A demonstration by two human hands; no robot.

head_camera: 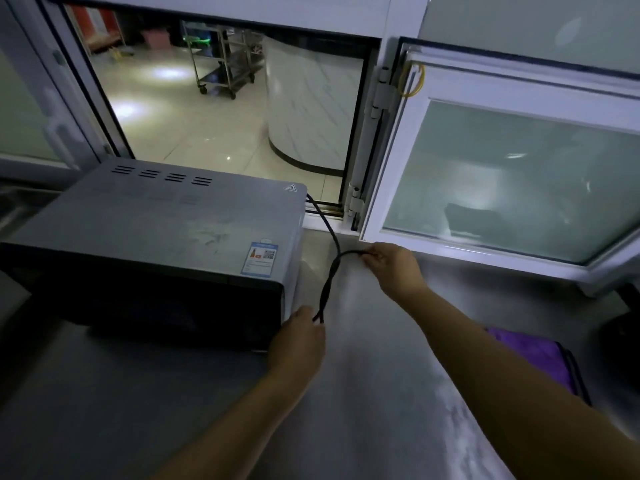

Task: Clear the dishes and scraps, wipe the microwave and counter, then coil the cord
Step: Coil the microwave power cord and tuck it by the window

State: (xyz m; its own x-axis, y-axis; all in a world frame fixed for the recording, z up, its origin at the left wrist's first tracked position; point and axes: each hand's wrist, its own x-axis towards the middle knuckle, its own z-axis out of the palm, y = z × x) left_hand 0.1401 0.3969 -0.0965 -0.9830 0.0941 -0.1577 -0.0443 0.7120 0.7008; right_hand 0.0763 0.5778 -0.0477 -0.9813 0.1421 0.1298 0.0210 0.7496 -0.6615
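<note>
1. The power cord leaves the back right corner of the microwave, runs down over the steel counter and doubles into one loop just beside the microwave's right side.
2. The right hand pinches the far bend of that loop between curled fingertips, near the sill of the open window.
3. The left hand has its fingers curled round the near end, where two strands of cord meet and cross, close to the microwave's front right corner.
4. Risk, as a judgement: the cord is stiff and only pinched, so the loop may spring open if either hand lets go before the next turn is laid.
5. Pulling hard toward the body could tug the cord at its entry into the microwave, or shift the microwave on the smooth counter.
6. The plug end is not visible, so whether it is free I cannot tell.
7. A purple cloth lies on the counter behind the right forearm, well apart from the cord.
</note>
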